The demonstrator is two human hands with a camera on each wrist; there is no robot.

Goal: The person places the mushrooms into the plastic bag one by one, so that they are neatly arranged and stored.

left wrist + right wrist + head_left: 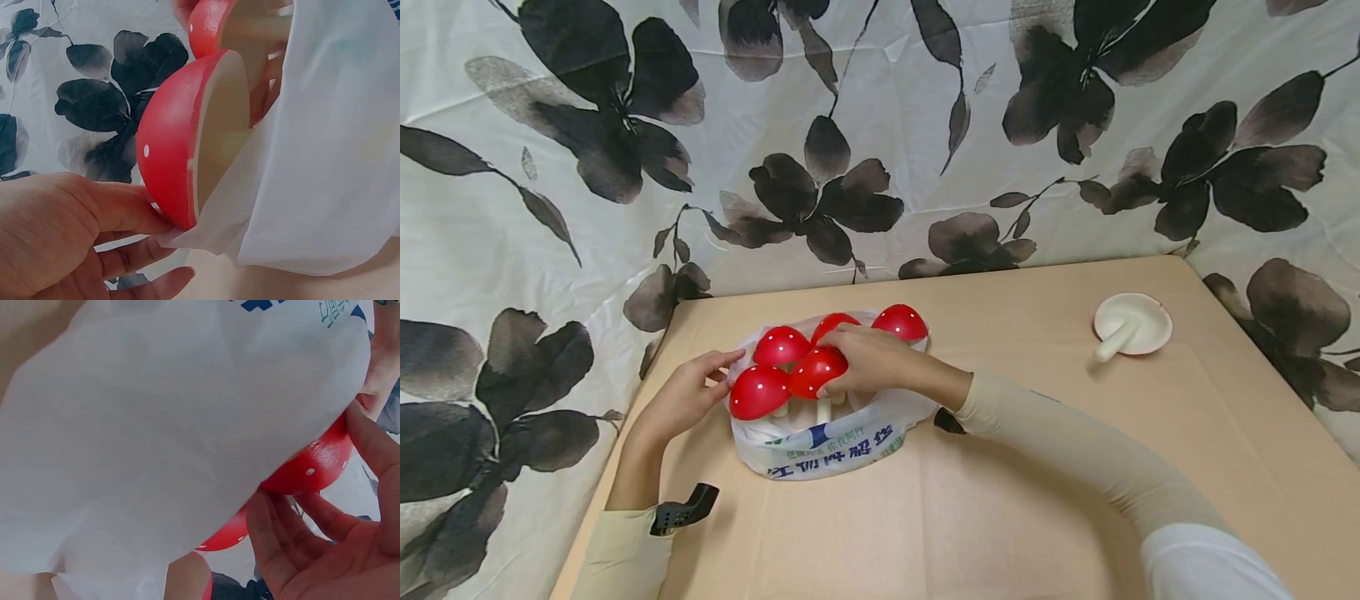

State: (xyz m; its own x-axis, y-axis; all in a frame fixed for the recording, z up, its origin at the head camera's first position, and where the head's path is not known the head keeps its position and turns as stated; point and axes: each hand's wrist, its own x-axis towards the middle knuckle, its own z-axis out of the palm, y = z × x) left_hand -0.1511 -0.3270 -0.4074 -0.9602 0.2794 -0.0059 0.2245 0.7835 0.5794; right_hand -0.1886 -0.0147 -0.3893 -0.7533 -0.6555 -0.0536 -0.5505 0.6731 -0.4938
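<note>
A white plastic bag point(850, 450) with blue and green print sits on the table, its mouth spread around several toy mushrooms with red, white-dotted caps. My right hand point(880, 360) reaches over the bag and grips one toy mushroom point(815, 374) by its cap. In the right wrist view, thumb and fingers span that red cap point(322, 464), partly behind the bag. At the bag's left side, my left hand point(683, 398) pinches the rim. The left wrist view shows its fingers at the bag's edge, close against another red cap point(172, 137).
At the table's far right lies another mushroom point(1142, 323), its pale underside and stem facing up. The wooden-toned table point(1037, 517) meets a white cloth point(880, 100) with dark flowers at the back and sides. A black strap point(685, 508) circles the left wrist.
</note>
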